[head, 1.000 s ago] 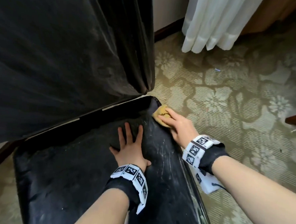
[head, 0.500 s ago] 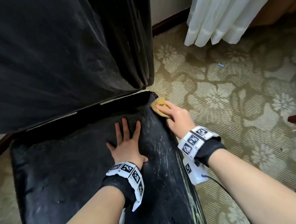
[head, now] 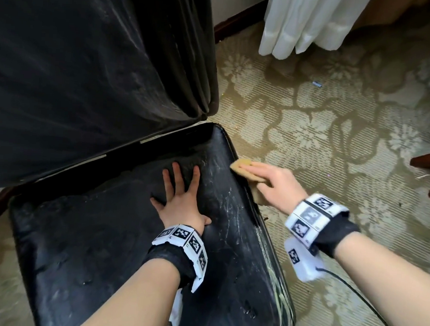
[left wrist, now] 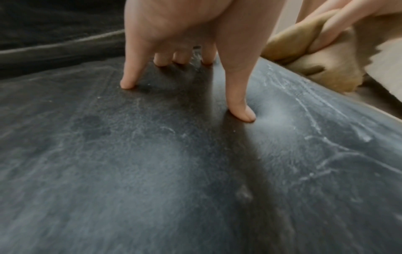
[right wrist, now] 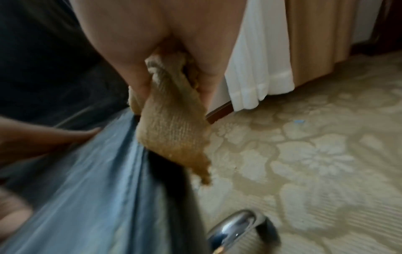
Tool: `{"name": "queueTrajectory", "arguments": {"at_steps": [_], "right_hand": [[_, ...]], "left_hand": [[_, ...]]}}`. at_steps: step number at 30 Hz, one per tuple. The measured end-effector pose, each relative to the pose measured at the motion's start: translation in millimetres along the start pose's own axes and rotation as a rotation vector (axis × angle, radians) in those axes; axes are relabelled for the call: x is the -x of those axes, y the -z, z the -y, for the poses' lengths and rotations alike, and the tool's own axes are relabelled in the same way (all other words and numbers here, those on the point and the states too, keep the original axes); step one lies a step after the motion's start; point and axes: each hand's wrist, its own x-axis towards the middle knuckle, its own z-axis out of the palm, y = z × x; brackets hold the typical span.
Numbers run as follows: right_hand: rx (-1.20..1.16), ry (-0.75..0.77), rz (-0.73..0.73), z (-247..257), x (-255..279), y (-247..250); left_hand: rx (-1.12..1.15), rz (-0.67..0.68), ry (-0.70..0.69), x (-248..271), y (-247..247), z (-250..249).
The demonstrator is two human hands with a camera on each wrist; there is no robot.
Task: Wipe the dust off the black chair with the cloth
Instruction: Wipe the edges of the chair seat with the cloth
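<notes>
The black chair seat is dusty, with pale streaks near its right edge; its tall black backrest rises at upper left. My left hand lies flat with fingers spread on the seat's middle, fingertips pressing the leather. My right hand holds a tan cloth against the seat's right side edge, near the back corner. In the right wrist view the cloth hangs from my fingers beside the seat's edge.
Patterned beige carpet spreads to the right of the chair. A white curtain hangs at the top right by a dark skirting board. A shiny metal chair leg sits below the seat. Dark wooden furniture pieces stand at the far right.
My right hand has slid the cloth from the seat's back right corner forward along the right edge, towards me. The left hand stays flat on the seat.
</notes>
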Motion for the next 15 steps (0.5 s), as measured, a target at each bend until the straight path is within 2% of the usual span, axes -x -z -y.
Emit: {"name": "queueTrajectory", "arguments": {"at_steps": [3,8,12,15], "right_hand": [[0.045,0.032,0.028,-1,6,-23],[0.035,0.079,-0.029,-27,64,-44],[0.09,0.072,0.043,-46,113,-58],[0.08,0.055,0.13,-51,126,-44]], "left_hand": [[0.003,0.0,-0.006,-1,0,0],[-0.001,-0.017,-0.01,-1,-2,0],[-0.004,-0.021,-0.009,0,-2,0],[-0.001,-0.027,-0.015,0,-2,-1]]}}
